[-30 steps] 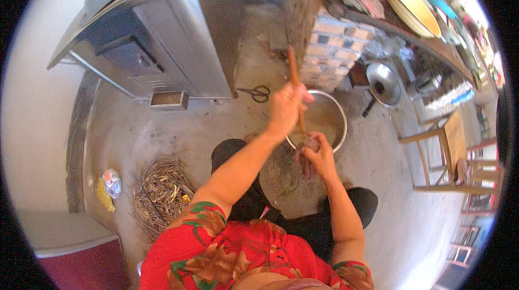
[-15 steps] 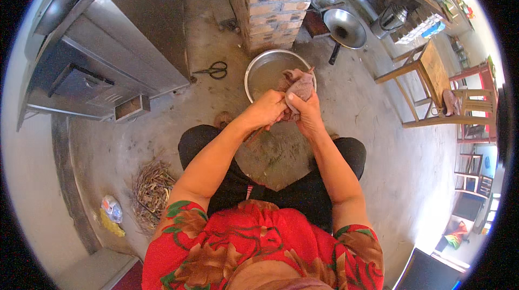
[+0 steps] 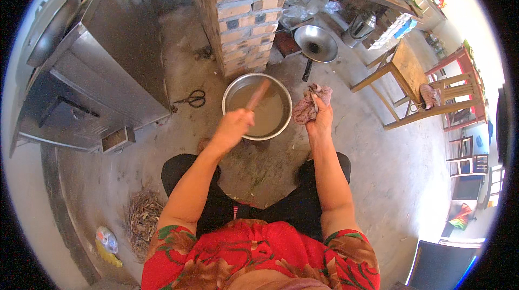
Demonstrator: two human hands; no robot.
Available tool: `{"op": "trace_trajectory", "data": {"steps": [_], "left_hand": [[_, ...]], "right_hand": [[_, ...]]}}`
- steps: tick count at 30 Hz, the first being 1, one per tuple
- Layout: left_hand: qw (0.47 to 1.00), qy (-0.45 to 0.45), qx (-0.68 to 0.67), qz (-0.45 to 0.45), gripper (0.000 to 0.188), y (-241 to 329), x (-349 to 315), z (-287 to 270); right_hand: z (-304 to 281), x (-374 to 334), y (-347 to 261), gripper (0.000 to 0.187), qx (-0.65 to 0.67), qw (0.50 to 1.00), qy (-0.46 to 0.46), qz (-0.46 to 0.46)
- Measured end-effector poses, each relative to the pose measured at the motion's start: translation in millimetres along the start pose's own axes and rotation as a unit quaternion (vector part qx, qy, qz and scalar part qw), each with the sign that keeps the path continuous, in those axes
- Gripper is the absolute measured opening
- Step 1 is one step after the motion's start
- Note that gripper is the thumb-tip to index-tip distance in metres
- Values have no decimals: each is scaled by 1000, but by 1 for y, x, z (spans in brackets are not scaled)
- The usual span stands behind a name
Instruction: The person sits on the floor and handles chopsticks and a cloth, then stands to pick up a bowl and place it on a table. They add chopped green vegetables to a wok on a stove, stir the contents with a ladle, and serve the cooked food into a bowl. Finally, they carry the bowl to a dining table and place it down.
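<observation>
My left hand (image 3: 235, 127) is closed round one end of a reddish-brown stick (image 3: 258, 94), smeared by motion; its exact kind cannot be made out. It slants up and away over a round metal basin (image 3: 225, 107) of murky water on the floor. To the right of the basin, my right hand (image 3: 320, 119) grips a crumpled pinkish-brown cloth (image 3: 308, 108), which bunches above the fingers and thumb. The cloth is held clear of the basin's rim.
Black-handled scissors (image 3: 195, 98) lie left of the basin. Behind it stands a brick pillar (image 3: 246, 33); a wok (image 3: 316, 44) rests on the floor farther right. A metal cabinet (image 3: 102, 79) is at left, a wooden chair (image 3: 403, 74) at right, a twig pile (image 3: 145, 217) near left.
My hands have moved apart: the left now holds the stick over the basin, the right has drawn the cloth to the basin's right. The view has shifted too.
</observation>
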State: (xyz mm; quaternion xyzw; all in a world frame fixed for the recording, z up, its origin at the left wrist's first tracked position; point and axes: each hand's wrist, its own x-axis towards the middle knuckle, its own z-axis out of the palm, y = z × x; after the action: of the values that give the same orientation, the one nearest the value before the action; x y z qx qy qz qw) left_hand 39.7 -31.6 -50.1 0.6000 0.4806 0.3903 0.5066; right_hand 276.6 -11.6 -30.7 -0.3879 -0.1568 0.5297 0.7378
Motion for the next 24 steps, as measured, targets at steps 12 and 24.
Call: {"op": "trace_trajectory", "data": {"steps": [12, 24], "left_hand": [[955, 61, -284, -64, 30, 41, 1, -22], [949, 27, -313, -34, 29, 56, 10, -12]], "right_hand": [[-5, -6, 31, 30, 18, 991, -99, 87], [-26, -30, 57, 34, -127, 977, -106, 134]]}}
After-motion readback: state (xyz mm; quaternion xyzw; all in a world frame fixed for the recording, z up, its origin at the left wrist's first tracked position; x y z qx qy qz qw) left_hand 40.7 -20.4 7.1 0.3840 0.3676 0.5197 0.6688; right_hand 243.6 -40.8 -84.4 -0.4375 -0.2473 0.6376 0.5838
